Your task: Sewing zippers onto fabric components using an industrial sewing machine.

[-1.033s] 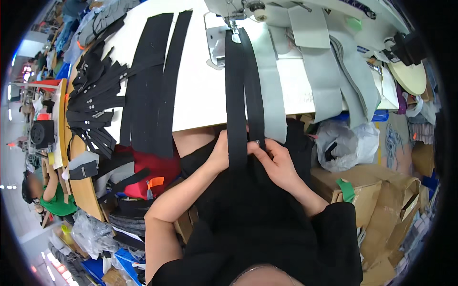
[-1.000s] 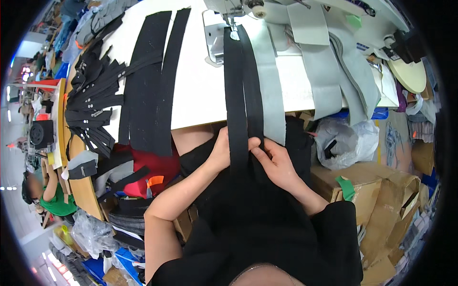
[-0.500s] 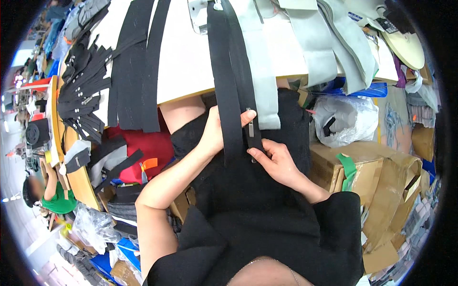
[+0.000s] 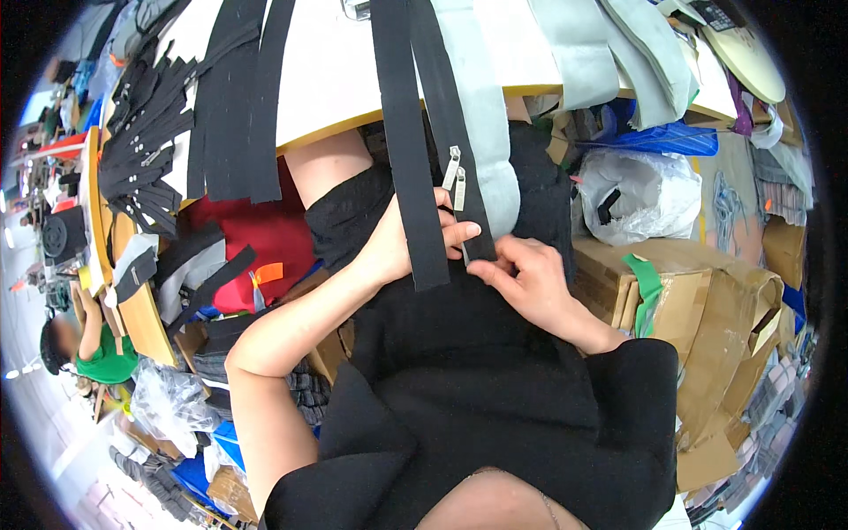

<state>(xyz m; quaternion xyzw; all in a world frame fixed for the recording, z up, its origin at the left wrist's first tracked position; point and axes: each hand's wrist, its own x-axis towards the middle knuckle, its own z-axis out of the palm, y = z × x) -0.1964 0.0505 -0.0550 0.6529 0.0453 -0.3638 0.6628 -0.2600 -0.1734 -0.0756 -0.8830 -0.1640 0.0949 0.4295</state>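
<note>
Two long black strips hang over the table's front edge toward my lap. The right one is a zipper strip (image 4: 447, 115) with two metal zipper pulls (image 4: 459, 189) near its lower part. My left hand (image 4: 397, 240) reaches behind the left black strip (image 4: 403, 132), and its thumb and fingers close on the zipper strip just below the pulls. At the strip's lower end, my right hand (image 4: 534, 281) pinches its edge between thumb and fingers. A pale grey strip (image 4: 481, 115) hangs right beside the zipper strip.
More black strips (image 4: 234, 106) and a fanned pile of black zippers (image 4: 146, 159) lie on the table (image 4: 327, 71) at left. Grey strips (image 4: 649, 79) hang at right. A cardboard box (image 4: 680, 287) and a clear plastic bag (image 4: 638, 196) stand right; another person (image 4: 106, 353) is far left.
The strips have shifted slightly up and left. Two zipper pulls now show above my left thumb, where one showed lower before. My right hand stays by the strip's lower end.
</note>
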